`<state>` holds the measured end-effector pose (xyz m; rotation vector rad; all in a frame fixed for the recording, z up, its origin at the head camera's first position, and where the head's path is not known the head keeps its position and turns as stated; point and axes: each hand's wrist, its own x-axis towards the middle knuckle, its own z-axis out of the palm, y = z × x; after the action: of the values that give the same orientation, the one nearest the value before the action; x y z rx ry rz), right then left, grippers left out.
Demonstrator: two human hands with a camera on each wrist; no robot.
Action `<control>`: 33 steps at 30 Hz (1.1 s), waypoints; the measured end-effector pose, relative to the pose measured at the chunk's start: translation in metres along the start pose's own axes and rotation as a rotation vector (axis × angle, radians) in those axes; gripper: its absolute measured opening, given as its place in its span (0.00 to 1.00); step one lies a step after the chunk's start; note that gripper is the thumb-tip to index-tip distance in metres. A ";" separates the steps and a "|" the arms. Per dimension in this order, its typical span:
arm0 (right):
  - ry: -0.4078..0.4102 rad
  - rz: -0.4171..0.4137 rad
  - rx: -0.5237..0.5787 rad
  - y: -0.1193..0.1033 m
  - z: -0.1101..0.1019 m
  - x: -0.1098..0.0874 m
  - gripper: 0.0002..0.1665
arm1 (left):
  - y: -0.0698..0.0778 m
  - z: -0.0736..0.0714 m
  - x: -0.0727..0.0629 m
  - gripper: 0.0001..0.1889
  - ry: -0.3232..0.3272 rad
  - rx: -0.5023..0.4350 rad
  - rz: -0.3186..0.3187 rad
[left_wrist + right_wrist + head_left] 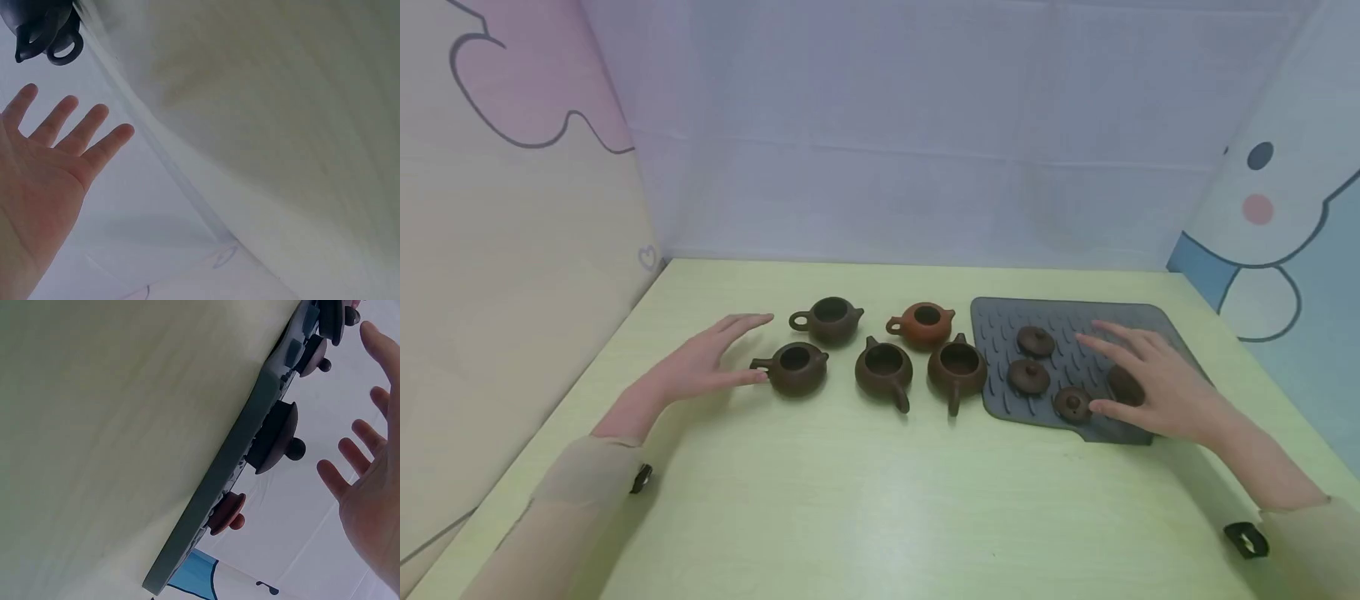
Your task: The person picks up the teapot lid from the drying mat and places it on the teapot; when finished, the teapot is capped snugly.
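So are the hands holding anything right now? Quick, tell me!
Left hand: open, holding nothing, near a dark teapot.
Right hand: open, holding nothing, above the gray mat.

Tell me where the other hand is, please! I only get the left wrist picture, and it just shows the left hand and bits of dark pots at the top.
Observer: The right hand is above the grey mat, with its fingers spread.
Operator: Ooh, a mat! What's lying on it?
Observer: Several teapot lids, set apart from each other.
Operator: And are all the pots dark, like the ones I see?
Observer: No, the head view shows one reddish-brown teapot too, in the back row beside the mat.
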<state>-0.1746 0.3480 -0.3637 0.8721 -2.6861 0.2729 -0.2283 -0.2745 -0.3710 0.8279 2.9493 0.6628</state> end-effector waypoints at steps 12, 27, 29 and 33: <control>0.007 -0.099 0.100 -0.006 0.003 0.003 0.42 | 0.006 0.008 0.004 0.40 -0.081 -0.131 0.028; -0.012 -0.135 0.087 -0.008 0.006 0.006 0.25 | 0.009 0.008 0.004 0.30 -0.091 -0.112 -0.004; -0.020 -0.130 0.094 -0.008 0.006 0.006 0.23 | 0.011 0.007 0.004 0.29 -0.091 -0.109 0.001; -0.025 -0.124 0.107 -0.008 0.007 0.007 0.21 | 0.011 0.008 0.005 0.28 -0.093 -0.107 0.001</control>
<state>-0.1761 0.3358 -0.3673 1.0753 -2.6474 0.3833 -0.2264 -0.2604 -0.3730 0.8276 2.8038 0.7537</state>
